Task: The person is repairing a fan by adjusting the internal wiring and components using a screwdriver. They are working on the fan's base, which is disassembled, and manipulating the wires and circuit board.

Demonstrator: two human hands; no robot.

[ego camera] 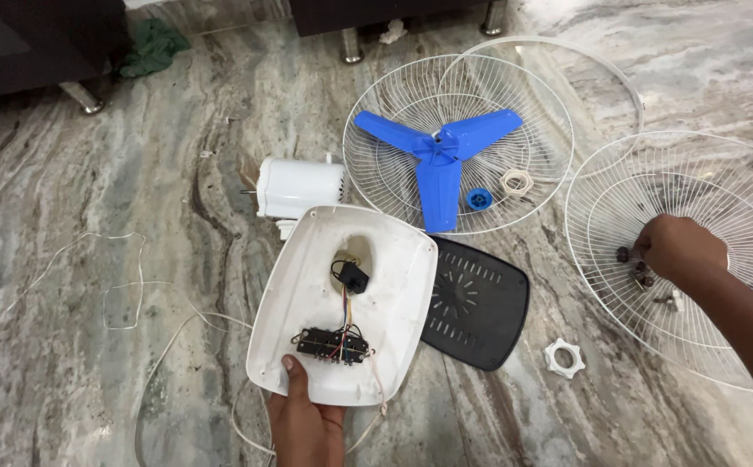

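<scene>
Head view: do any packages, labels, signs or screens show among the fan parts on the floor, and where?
None in view: no package, label, sign or screen shows.
The white base cover under the left hand is plain, with only bare wiring and a black switch block.
The white motor housing and blue fan blade look unmarked.
The right hand rests in a bare white wire grille.

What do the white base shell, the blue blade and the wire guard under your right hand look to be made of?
White base shell: looks like moulded plastic, smooth with a slight sheen. Blue blade: apparently plastic too, one piece, even glossy colour. Wire guard: thin rods in a radial pattern, probably white-coated metal; the coating can't be confirmed.
</scene>
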